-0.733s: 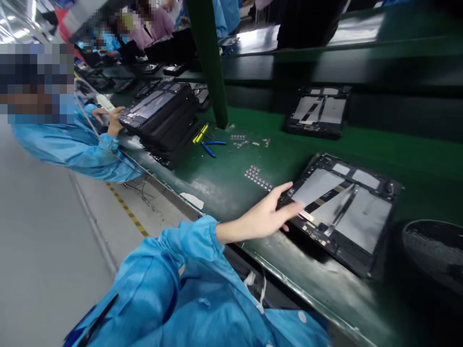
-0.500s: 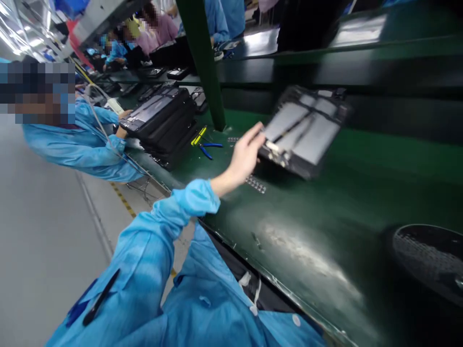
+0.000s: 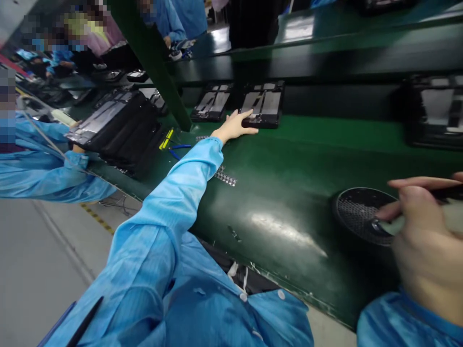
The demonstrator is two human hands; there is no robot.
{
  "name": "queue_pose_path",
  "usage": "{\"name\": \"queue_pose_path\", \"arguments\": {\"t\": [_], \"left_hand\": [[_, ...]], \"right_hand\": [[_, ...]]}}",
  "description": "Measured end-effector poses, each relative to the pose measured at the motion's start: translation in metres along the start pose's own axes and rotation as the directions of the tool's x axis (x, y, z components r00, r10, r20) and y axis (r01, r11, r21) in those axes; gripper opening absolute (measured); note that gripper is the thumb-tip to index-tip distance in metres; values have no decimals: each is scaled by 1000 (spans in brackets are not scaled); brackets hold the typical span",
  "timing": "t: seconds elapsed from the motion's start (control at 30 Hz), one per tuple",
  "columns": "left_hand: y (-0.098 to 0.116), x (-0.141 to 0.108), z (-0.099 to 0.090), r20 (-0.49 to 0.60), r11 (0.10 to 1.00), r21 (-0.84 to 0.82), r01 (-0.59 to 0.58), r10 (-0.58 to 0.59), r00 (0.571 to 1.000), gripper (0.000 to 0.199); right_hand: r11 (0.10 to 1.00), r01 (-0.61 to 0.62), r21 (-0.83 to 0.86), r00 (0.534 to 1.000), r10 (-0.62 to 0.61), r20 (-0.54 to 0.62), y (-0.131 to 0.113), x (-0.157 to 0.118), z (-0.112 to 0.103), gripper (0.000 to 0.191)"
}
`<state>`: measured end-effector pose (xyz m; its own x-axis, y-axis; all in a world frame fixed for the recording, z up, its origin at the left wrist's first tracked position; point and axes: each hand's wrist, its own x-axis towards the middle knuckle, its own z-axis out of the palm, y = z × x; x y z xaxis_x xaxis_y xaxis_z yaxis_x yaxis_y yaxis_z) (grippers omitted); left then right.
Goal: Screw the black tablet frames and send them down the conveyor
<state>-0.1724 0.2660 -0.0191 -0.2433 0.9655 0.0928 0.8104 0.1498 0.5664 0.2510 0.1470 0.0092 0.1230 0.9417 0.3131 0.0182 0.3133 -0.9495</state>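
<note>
Your left hand (image 3: 234, 126) lies flat, fingers spread, on the near edge of the opened tablet (image 3: 262, 103) at the belt's (image 3: 289, 159) far side; a second one (image 3: 211, 105) sits just beside it. Your right hand (image 3: 419, 236) pinches a thin dark tool (image 3: 446, 193) over the round black dish (image 3: 358, 214), contents indistinct. One stack of trays (image 3: 119, 127) stands left.

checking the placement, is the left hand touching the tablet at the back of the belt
Touching. The head view shows the left hand with fingers resting on the near edge of the tablet.
</note>
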Motion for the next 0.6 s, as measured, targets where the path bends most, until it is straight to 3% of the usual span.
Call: {"name": "queue_pose_path", "arguments": {"t": [0.07, 0.13, 0.23, 0.3, 0.43, 0.6], "left_hand": [[9, 0, 20, 20, 1000, 0, 1, -1, 1000, 79], [19, 0, 26, -13, 1000, -12, 1, -1, 1000, 70], [40, -16, 21, -56, 998, -11, -59, 58, 997, 55], [56, -44, 12, -57, 990, -6, -140, 139, 989, 49], [77, -150, -7, 5, 957, -48, -287, 287, 958, 41], [83, -300, -6, 92, 965, 6, -263, 261, 961, 44]], "right_hand": [[999, 42, 34, 999, -41, -18, 5, 6, -1, 61], [993, 94, 72, 995, -92, -29, 9, 11, -1, 60], [984, 153, 89, 988, -151, -27, 5, 16, -3, 56], [986, 151, 74, 988, -153, 14, -3, 19, -8, 54], [971, 194, 138, 974, -207, 90, -8, 27, -20, 45], [885, 308, 350, 948, -317, -32, 10, 35, -20, 52]]}}
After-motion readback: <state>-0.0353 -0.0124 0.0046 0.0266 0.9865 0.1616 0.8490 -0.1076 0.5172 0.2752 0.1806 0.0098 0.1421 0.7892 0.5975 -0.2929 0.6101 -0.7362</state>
